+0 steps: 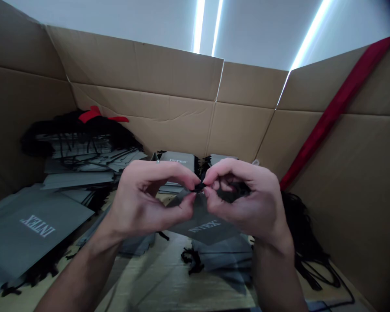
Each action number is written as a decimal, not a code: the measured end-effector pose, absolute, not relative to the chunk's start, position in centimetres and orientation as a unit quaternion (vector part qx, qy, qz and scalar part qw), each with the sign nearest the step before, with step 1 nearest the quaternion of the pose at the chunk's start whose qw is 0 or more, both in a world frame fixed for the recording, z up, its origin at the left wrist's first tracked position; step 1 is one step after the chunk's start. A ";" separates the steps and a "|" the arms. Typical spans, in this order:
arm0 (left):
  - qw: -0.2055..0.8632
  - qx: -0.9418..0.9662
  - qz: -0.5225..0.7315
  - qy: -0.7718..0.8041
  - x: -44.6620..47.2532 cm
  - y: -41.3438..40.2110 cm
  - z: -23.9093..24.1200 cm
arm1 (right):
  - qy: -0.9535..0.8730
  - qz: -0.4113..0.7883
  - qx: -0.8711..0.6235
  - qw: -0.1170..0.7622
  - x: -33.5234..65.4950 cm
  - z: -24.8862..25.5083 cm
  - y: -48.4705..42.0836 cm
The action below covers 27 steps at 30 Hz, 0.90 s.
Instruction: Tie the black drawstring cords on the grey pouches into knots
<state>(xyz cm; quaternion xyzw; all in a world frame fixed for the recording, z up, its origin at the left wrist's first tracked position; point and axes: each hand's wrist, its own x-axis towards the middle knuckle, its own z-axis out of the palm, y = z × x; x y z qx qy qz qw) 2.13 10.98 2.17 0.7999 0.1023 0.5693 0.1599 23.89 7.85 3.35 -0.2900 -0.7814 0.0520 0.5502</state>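
Observation:
A grey drawstring bag (pixel 205 229) printed INTEX hangs in front of me at a slant, one corner up between my hands. At that corner a short black cord (pixel 199 187) is pinched from both sides. My left hand (pixel 146 197) grips the cord between thumb and forefinger. Close against it, my right hand (pixel 251 197) pinches the same cord, its other fingers curled in. Whether the cord is knotted is hidden by the fingertips. Below the bag lies a stack of grey bags (pixel 227 260) with black cord ends sticking out to the left.
At the left rise a pile of grey bags (pixel 79 180) topped with black cords and a red strip (pixel 91 114), and a nearer INTEX stack (pixel 35 229). Loose black cords (pixel 299 225) lie right. Cardboard walls (pixel 169 108) enclose the table (pixel 162 277); a red band (pixel 331 117) crosses the right wall.

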 end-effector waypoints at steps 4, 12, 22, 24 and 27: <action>0.212 0.790 0.569 0.082 2.3 11.5 2.1 | -0.776 0.058 -0.289 0.557 23.8 3.2 8.1; 0.232 0.751 0.597 0.161 2.7 10.8 2.1 | -0.754 0.003 -0.315 0.577 24.1 3.3 7.3; 0.356 0.717 0.581 0.145 2.5 10.7 3.2 | -0.739 0.189 -0.339 0.550 24.1 4.1 7.3; 0.361 0.716 0.580 0.147 2.6 10.7 3.2 | -0.732 0.196 -0.344 0.555 24.0 4.1 7.2; 0.366 0.720 0.572 0.145 2.6 10.7 3.2 | -0.728 0.192 -0.354 0.555 23.8 4.2 7.1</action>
